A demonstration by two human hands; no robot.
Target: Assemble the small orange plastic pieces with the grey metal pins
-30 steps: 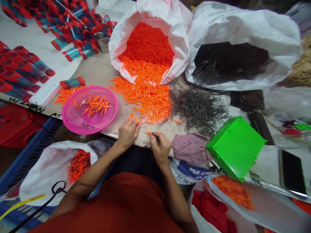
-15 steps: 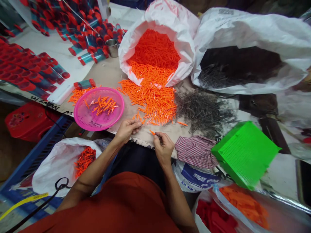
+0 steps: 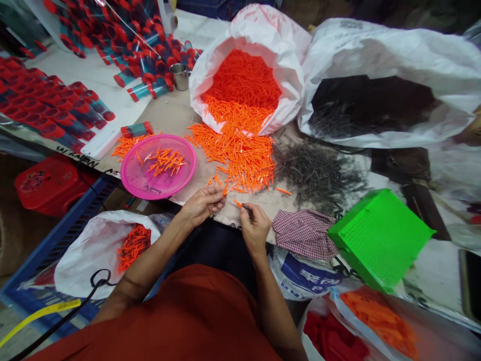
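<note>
My right hand (image 3: 255,228) pinches a small orange plastic piece (image 3: 238,203) between its fingertips, over the bare table (image 3: 169,118). My left hand (image 3: 203,206) lies at the table's near edge, its fingertips just short of a heap of orange plastic pieces (image 3: 240,155). It shows nothing in its grip. The heap spills from a white sack (image 3: 259,35) behind it. To the left of my left hand, a round pink perforated plastic basket (image 3: 130,173) holds a few orange pieces. A dark heap of thin metal pins (image 3: 317,175) lies to the right.
A tilted green perforated plastic crate (image 3: 379,235) and a checked cloth (image 3: 304,233) lie right of my right hand. Clear tubes with red ends (image 3: 150,65) and a steel cup (image 3: 179,76) stand at the back left. White bags (image 3: 90,260) sit below the table edge.
The whole view has swung, so the table contents sit further right and lower. My left hand has turned, its fingers reaching right toward the heap. My right hand keeps its pinch.
</note>
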